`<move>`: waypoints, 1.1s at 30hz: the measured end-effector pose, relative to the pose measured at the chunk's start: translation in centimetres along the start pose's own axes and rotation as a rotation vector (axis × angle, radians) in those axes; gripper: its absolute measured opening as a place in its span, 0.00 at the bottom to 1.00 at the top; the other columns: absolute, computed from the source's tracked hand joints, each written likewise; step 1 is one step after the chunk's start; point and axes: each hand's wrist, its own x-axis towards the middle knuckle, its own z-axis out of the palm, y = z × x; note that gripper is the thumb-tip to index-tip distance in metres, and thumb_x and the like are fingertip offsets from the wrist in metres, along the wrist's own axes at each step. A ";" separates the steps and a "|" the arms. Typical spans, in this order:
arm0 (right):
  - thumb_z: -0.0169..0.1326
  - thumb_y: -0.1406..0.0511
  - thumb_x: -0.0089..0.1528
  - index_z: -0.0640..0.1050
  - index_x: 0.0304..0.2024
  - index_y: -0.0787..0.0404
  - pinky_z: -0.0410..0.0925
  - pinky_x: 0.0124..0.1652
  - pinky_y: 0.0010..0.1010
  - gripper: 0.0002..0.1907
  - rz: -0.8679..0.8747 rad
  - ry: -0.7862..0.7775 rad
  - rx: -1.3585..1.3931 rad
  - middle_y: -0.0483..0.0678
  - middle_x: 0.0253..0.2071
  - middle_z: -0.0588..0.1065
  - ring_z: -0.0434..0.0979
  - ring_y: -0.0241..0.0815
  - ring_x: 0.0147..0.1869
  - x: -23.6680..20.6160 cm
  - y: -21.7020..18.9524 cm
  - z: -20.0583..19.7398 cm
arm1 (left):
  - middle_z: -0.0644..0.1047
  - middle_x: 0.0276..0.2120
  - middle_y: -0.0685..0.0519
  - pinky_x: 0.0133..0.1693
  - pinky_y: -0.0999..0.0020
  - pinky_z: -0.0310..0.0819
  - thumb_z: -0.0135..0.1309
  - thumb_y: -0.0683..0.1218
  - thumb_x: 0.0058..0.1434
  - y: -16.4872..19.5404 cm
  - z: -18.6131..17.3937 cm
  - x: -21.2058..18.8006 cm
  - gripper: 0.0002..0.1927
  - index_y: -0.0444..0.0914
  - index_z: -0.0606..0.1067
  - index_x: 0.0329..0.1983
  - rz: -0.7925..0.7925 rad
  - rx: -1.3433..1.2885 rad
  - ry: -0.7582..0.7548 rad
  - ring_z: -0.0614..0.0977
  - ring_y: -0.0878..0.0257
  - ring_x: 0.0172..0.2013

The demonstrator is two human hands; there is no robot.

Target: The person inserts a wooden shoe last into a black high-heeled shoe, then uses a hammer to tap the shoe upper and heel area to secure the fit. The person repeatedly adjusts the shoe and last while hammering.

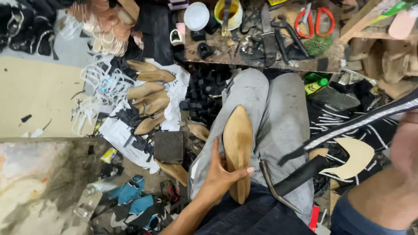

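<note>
Left hand (224,174): closed round the heel end of a wooden last (237,148), thumb up one side, fingers wrapped across the other. Right hand (406,148): blurred at the frame edge, grip not readable; cannot tell what it has hold of, if anything.

Last: lying lengthwise on the lap, on the grey trouser leg, pointed toe away from the body.

Black-handled tool (300,174) with a bent metal end: just beside the last, across the other thigh. No hand seen on it. Black-and-silver strap (357,124): running slantwise above the tool toward the blurred hand; contact with that hand not discernible. Cream crescent-shaped cut piece (358,157): just past the knee.

Step in hand, as judged: steadying the last on the lap, no tool applied to it. Further work on it likely calls for a firm left-hand hold and a free right hand.

Containers: yellow cup (230,14) on the workbench (261,58), dark tool standing in it, other contents hidden. White round tub (197,16) beside it, contents not visible. Green-capped bottle (315,85) below the bench edge, fill unreadable.
</note>
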 end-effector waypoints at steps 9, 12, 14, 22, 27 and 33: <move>0.55 0.81 0.64 0.67 0.58 0.67 0.74 0.49 0.26 0.22 0.134 -0.104 0.170 0.54 0.45 0.76 0.80 0.39 0.46 -3.7 -6.0 21.2 | 0.72 0.62 0.39 0.70 0.56 0.59 0.47 0.59 0.72 5.7 -5.3 -0.3 0.36 0.31 0.64 0.75 0.355 0.203 0.083 0.71 0.54 0.66; 0.59 0.82 0.61 0.66 0.58 0.67 0.76 0.48 0.29 0.26 0.238 -0.208 0.101 0.51 0.42 0.76 0.81 0.38 0.44 -5.4 -4.8 27.2 | 0.72 0.61 0.46 0.62 0.63 0.67 0.45 0.60 0.74 8.6 -6.6 0.4 0.31 0.33 0.64 0.69 0.414 -0.255 -0.300 0.75 0.59 0.61; 0.58 0.80 0.59 0.66 0.57 0.69 0.77 0.48 0.31 0.25 0.356 -0.313 -0.017 0.54 0.46 0.76 0.82 0.42 0.48 -6.7 -3.4 29.7 | 0.74 0.52 0.46 0.54 0.62 0.72 0.50 0.51 0.73 9.3 -5.9 1.1 0.26 0.28 0.67 0.65 0.342 -0.137 -0.304 0.75 0.61 0.50; 0.58 0.74 0.62 0.65 0.62 0.68 0.69 0.46 0.30 0.27 0.005 -0.168 -0.714 0.53 0.49 0.70 0.72 0.42 0.46 -7.3 -1.0 23.8 | 0.80 0.31 0.47 0.25 0.73 0.67 0.47 0.48 0.74 7.2 -6.7 3.5 0.19 0.27 0.74 0.55 0.022 -0.249 -0.289 0.79 0.63 0.26; 0.52 0.66 0.65 0.69 0.64 0.62 0.75 0.34 0.32 0.24 0.962 -0.269 -0.202 0.52 0.34 0.73 0.77 0.40 0.33 -6.9 4.5 20.6 | 0.81 0.34 0.46 0.19 0.76 0.63 0.45 0.53 0.73 4.5 -7.0 4.5 0.20 0.30 0.73 0.45 -0.092 -0.491 -0.292 0.77 0.65 0.22; 0.52 0.70 0.66 0.66 0.66 0.69 0.71 0.35 0.29 0.26 0.898 -0.099 0.022 0.46 0.46 0.75 0.74 0.31 0.40 -9.1 6.2 18.7 | 0.78 0.42 0.55 0.46 0.76 0.75 0.51 0.41 0.72 3.6 -8.1 6.3 0.09 0.31 0.72 0.51 0.218 -0.423 0.070 0.78 0.72 0.40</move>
